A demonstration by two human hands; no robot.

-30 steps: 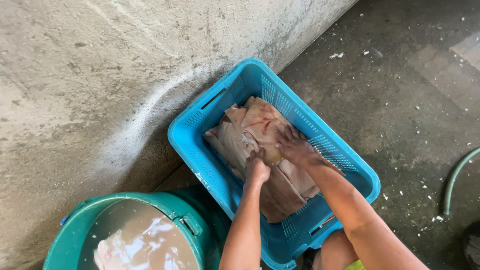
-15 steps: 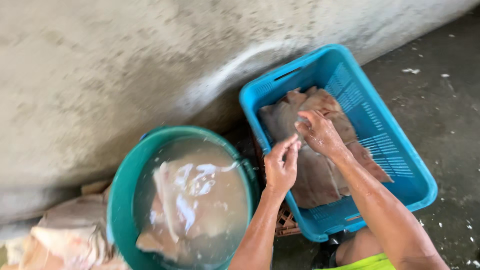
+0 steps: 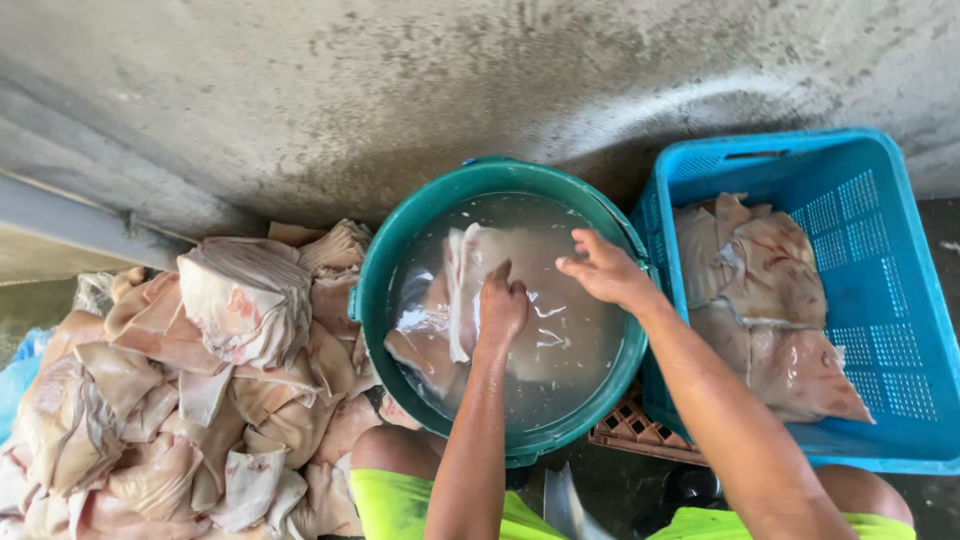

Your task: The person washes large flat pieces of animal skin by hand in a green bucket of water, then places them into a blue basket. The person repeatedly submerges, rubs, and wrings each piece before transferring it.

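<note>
moved: both my hands out of the blue crate (image 3: pixel 900 330), now over the green tub (image 3: pixel 372 290); view swung left, heap of pale slabs (image 3: pixel 190 380) now in frame.
left hand (image 3: pixel 500 310): curled shut on the pale slab in the water (image 3: pixel 465 290), knuckles at the surface.
right hand (image 3: pixel 605 268): fingers spread, hovering just above the water, holding nothing.
slab axis: runs away from me, toward the wall (image 3: pixel 400 90).
nearer: left.
room: tub rim close on all sides; crate touching right, heap left.

You are working in soft, even daylight, with no hard shadows falling anywhere. Beneath your fingers (image 3: pixel 500 285) the water (image 3: pixel 560 350) is throwing back pale glare. The picture is staying sharp at your hands and bending slightly toward the edges.
</note>
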